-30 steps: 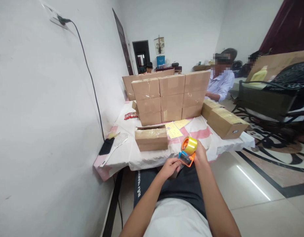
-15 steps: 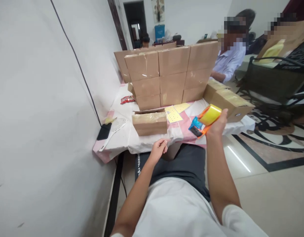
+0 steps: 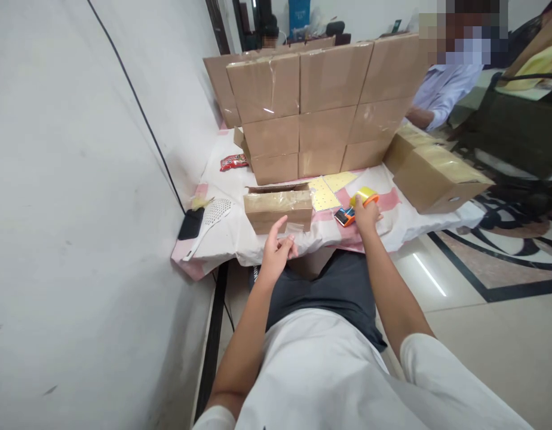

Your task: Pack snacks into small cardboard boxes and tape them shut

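While right hand (image 3: 366, 216) grips tape dispenser (image 3: 357, 206) at table (image 3: 240, 248) edge; left hand (image 3: 276, 251) open, near box (image 3: 279, 210)

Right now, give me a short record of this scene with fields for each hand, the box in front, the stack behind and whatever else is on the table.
left hand: open, fingers spread, just short of the near box
right hand: gripping the tape dispenser, which is down on the table
near box: lies alone at the table's front, top taped
box stack: three rows high, behind the near box
yellow sheets: flat between the stack and the dispenser
red packet: left of the stack
co-worker: seated past the stack
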